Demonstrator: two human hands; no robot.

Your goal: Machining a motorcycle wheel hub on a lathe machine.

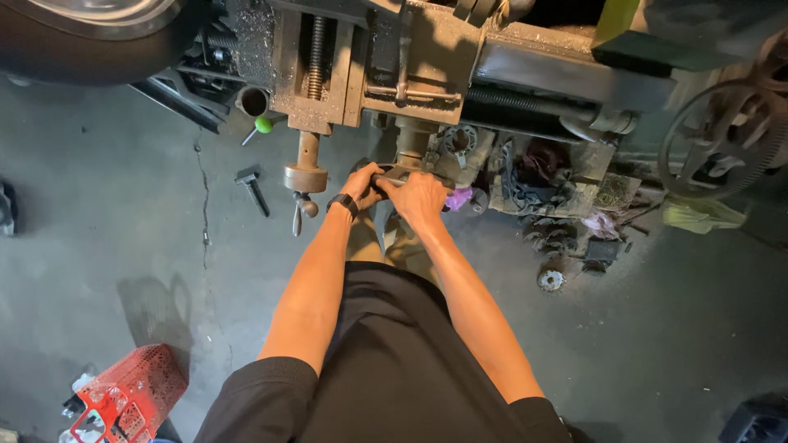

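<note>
Both my hands grip a dark metal handwheel [402, 172] on the front of a large grimy lathe [427, 57]. My left hand [362, 185], with a black watch on its wrist, closes on the wheel's left side. My right hand [421, 198] covers its right side. The wheel is mostly hidden under my fingers. A second crank with a dangling handle [305, 182] hangs just left of my left hand.
A red perforated basket [131, 394] stands on the concrete floor at lower left. A dark hammer-like tool [253, 187] lies on the floor. Metal parts and rags [566, 221] are piled under the lathe at right, beside a large gear wheel [722, 135].
</note>
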